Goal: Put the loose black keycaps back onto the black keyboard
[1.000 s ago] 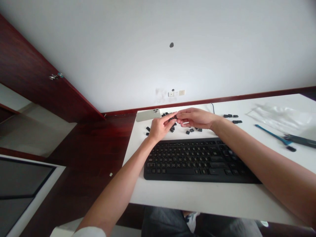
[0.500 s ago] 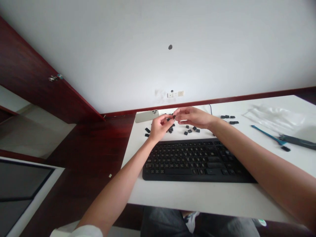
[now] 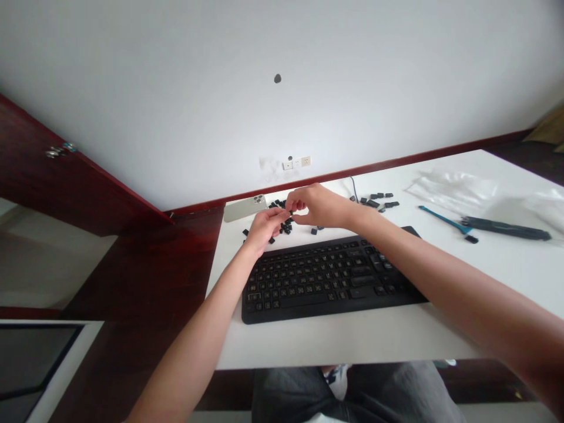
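Behind the keyboard, my left hand (image 3: pixel 264 226) and my right hand (image 3: pixel 324 205) meet at the fingertips. Pinched between them is a small black keycap (image 3: pixel 291 213), mostly covered by the fingers. My right fingers are curled, with the thumb beneath them. Below the hands lies the black keyboard (image 3: pixel 304 279), many of its keys showing bare sockets instead of caps. A heap of loose black keycaps (image 3: pixel 286 227) spreads under and around my hands, partly hidden by them. Another keycap (image 3: pixel 314 231) lies on the table just behind the keyboard.
A phone (image 3: pixel 242 208) lies at the table's back left corner. More keycaps (image 3: pixel 381 195) and a cable (image 3: pixel 354 188) are behind my right forearm. Farther right are a teal brush (image 3: pixel 445 220), a dark slim tool (image 3: pixel 506 228) and a clear plastic bag (image 3: pixel 453 187).
The view has swung right, so the table and hands appear farther left. My hands stay together at the keycap, and my right fingers are more curled than before.
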A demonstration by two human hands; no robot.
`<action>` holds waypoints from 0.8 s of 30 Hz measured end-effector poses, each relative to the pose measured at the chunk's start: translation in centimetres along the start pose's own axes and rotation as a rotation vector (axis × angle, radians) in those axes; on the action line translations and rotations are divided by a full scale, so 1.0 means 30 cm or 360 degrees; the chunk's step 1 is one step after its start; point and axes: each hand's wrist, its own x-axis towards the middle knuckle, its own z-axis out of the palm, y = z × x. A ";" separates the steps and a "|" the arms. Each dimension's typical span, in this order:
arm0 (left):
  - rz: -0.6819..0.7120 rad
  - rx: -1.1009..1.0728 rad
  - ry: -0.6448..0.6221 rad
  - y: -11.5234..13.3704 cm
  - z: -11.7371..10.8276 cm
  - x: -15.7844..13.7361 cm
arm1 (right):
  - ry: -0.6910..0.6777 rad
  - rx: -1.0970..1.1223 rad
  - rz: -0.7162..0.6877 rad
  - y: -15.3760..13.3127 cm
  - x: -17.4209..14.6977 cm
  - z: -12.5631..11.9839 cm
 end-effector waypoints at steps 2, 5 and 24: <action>0.0025 0.0109 0.0064 -0.010 -0.006 0.005 | 0.0007 -0.0184 0.0009 -0.012 0.003 0.016; 0.0028 0.0202 0.0071 -0.021 -0.012 0.009 | -0.0036 -0.0392 0.0084 -0.020 0.009 0.033; 0.0497 0.1818 -0.0189 0.005 -0.064 -0.023 | -0.0279 -0.0641 0.0293 0.173 -0.011 0.061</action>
